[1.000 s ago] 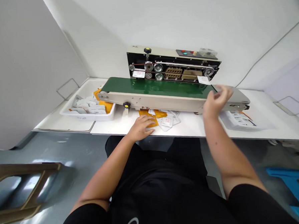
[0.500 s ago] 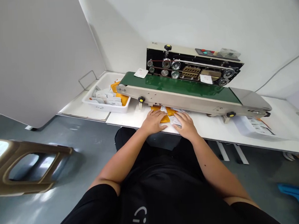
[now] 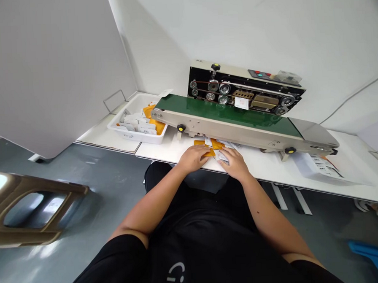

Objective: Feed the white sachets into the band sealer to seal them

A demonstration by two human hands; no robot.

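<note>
At the table's front edge, below the belt machine, lie several orange and white packets. My left hand [image 3: 192, 159] has its fingers and thumb closed about the near side of an orange packet [image 3: 211, 152]. To its right, my right hand [image 3: 236, 163] curls around a white packet [image 3: 222, 156], thumb toward me. Another orange packet [image 3: 217, 144] lies between and just beyond the hands. Fingertips of both hands are partly hidden. On the green conveyor belt [image 3: 206, 107] above, a small white packet [image 3: 241, 103] stands against the rollers of the sealing machine [image 3: 246, 81].
A white bin [image 3: 134, 138] of orange and white packets stands left of the machine, with another white packet [image 3: 165, 93] at the belt's left end. Under the belt's right end sits a translucent bin [image 3: 311, 171] with packets. A brown stool [image 3: 48, 189] stands at left.
The white packets on the belt have moved left; one is now at the belt's left end over the bin. My fingers, flatter before, have curled in around the packets.
</note>
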